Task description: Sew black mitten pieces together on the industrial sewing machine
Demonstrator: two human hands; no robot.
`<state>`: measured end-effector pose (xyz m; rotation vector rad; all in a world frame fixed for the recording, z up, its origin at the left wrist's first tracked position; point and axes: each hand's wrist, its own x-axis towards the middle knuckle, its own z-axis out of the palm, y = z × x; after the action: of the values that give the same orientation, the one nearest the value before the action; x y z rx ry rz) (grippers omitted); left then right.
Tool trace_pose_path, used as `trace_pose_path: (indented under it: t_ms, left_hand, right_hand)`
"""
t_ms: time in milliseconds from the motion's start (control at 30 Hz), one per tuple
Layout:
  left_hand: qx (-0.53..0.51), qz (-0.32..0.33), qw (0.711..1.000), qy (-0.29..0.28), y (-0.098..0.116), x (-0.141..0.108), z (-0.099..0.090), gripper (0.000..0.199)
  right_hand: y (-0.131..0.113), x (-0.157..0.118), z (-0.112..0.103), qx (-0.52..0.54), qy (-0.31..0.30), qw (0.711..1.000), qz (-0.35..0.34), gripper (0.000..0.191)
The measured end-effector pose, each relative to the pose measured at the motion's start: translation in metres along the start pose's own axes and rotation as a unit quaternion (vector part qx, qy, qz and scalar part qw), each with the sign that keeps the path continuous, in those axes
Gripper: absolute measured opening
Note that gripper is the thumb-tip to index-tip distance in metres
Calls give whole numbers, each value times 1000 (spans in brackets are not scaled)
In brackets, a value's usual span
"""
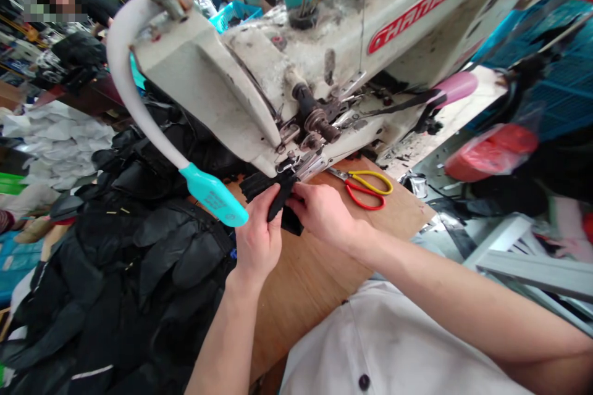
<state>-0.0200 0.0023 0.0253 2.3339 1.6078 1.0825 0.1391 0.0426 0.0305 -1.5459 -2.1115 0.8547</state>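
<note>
Closely, black cloth (281,196) was pinched by the narrowed fingers of the left hand (259,234) and right hand (324,210), beside the sewing machine (273,68). "HAN…" was printed on its red plate (425,6). Red material (498,149) was held in clear plastic (530,120). Scissors (365,190) were laid near the table's (301,284) edge; bare wood was shown between the forearms.

Your black fabric (280,199) is sitting in creased folds at the sewing machine's (259,77) stitching end, its near part pointing toward you.
</note>
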Motion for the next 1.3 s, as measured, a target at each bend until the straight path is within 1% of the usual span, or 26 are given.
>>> trace_pose_path:
  t_ms: [33, 133, 200, 267, 300, 400, 467, 633, 733, 833, 933, 1033, 1100, 1200, 1300]
  left_hand:
    - [2, 14, 1000, -10, 0, 0, -1, 38]
    - [19, 69, 997, -27, 3, 2, -2, 46]
    - [31, 124, 990, -52, 5, 5, -2, 49]
    - [40, 174, 979, -103, 7, 8, -3, 48]
    - [45, 187, 972, -132, 6, 9, -3, 47]
    - [62, 194, 959, -196, 4, 10, -5, 44]
    - [69, 189, 956, -212, 2, 11, -6, 43]
    - [69, 174, 957, -222, 2, 12, -7, 42]
    - [62, 164, 959, -225, 5, 11, -4, 41]
    - [48, 147, 964, -215, 7, 8, -1, 38]
    - [23, 127, 970, -206, 8, 7, 1, 36]
    - [14, 118, 972, -203, 5, 9, 3, 35]
    - [19, 113, 974, -196, 0, 11, 4, 36]
    - [28, 112, 978, -176, -6, 16, 6, 37]
    - [39, 123, 979, -155, -10, 17, 8, 38]
  right_hand:
    - [4, -3, 2, 20, 28, 999, -2, 14]
    - [14, -10, 8, 36, 127, 991, -3, 22]
    - [18, -12, 10, 42, 151, 988, -4, 26]
    - [22, -13, 8, 63, 143, 988, -4, 29]
    - [25, -14, 7, 78, 134, 988, -4, 28]
    - [34, -15, 1, 124, 102, 987, 9, 16]
    - [39, -16, -2, 154, 79, 985, 23, 10]
    - [45, -18, -6, 218, 31, 975, 29, 10]
    - [48, -17, -4, 272, 7, 962, 24, 12]
    - [53, -15, -2, 346, -20, 938, 26, 11]
    - [55, -13, -1, 418, -46, 906, 48, 10]
    - [52, -7, -1, 466, -52, 881, 70, 13]
    - [47, -1, -3, 481, -56, 872, 74, 13]
    - [41, 8, -3, 484, -52, 870, 75, 12]
    - [37, 11, -1, 476, -25, 876, 74, 13]
